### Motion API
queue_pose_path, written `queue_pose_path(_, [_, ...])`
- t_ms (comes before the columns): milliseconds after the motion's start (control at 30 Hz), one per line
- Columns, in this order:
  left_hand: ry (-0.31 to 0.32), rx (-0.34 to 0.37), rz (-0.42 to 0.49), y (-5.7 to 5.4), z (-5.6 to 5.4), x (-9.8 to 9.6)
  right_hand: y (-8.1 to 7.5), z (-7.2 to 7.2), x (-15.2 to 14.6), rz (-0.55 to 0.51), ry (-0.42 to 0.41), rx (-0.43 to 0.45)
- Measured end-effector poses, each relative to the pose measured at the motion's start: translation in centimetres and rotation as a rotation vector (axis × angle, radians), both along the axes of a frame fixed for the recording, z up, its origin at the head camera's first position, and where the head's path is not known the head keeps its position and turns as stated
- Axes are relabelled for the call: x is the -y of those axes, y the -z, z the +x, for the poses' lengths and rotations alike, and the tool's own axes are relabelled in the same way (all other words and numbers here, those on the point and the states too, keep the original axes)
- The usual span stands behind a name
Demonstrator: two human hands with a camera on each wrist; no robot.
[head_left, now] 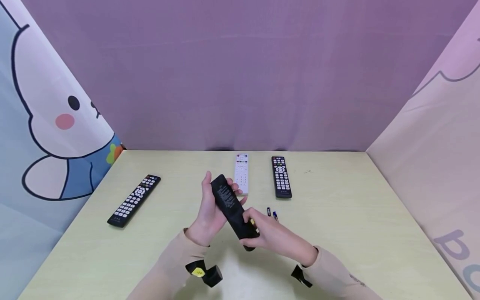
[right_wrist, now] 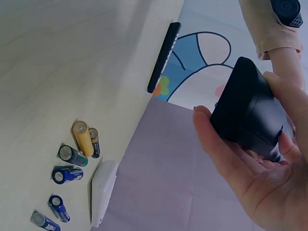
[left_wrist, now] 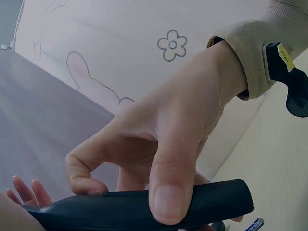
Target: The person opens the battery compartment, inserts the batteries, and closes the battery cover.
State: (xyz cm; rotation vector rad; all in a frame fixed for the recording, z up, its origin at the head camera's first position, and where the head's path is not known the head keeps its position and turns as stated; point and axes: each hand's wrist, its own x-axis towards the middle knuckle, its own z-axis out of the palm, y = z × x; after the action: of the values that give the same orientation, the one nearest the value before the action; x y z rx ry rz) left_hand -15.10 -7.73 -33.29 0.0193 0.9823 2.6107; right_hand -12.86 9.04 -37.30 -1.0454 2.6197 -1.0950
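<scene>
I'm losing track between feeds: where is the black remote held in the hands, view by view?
Head: the held black remote lies below the middle, slanting down to the right.
Left wrist: the held black remote stretches along the bottom.
Right wrist: the held black remote is right of the middle.
Shared landmark: the purple backdrop, at left in left wrist, bottom middle in right wrist.

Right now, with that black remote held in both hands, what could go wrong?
The black remote might slip and drop, since the left hand and right hand hold it up above the table. Loose, round batteries lie on the table near the right hand, so a bump could set them rolling.
</scene>
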Motion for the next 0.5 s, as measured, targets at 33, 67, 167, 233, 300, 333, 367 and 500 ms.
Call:
queue_pose_path(33, [-0.004,0.002,-0.006,-0.04,0.01,-0.05,0.02,0.02,0.01,-0.006,-0.003,0.010])
queue_pose_path(67, [-0.008,0.006,-0.010,-0.08,0.02,-0.10,0.05,0.03,0.03,-0.010,-0.005,0.016])
queue_pose_path(167, [-0.010,0.006,-0.021,-0.04,0.03,-0.20,0.17,0.05,0.06,-0.022,-0.009,0.020])
queue_pose_path(233, [-0.008,0.006,-0.027,0.04,0.03,-0.25,0.26,0.04,0.02,-0.031,-0.014,0.014])
queue_pose_path(300, [-0.010,0.004,-0.028,0.10,0.04,-0.23,0.31,0.03,-0.03,-0.044,-0.014,0.005])
queue_pose_path(333, [-0.010,0.008,-0.025,0.12,0.05,-0.21,0.31,0.03,-0.07,-0.051,-0.017,0.004])
queue_pose_path(367, [-0.011,0.009,-0.022,0.15,0.04,-0.17,0.29,0.03,-0.13,-0.057,-0.017,-0.001])
queue_pose_path(500, [-0.029,0.034,0.023,0.26,-0.15,0.16,0.09,0.04,-0.38,-0.092,-0.017,0.044])
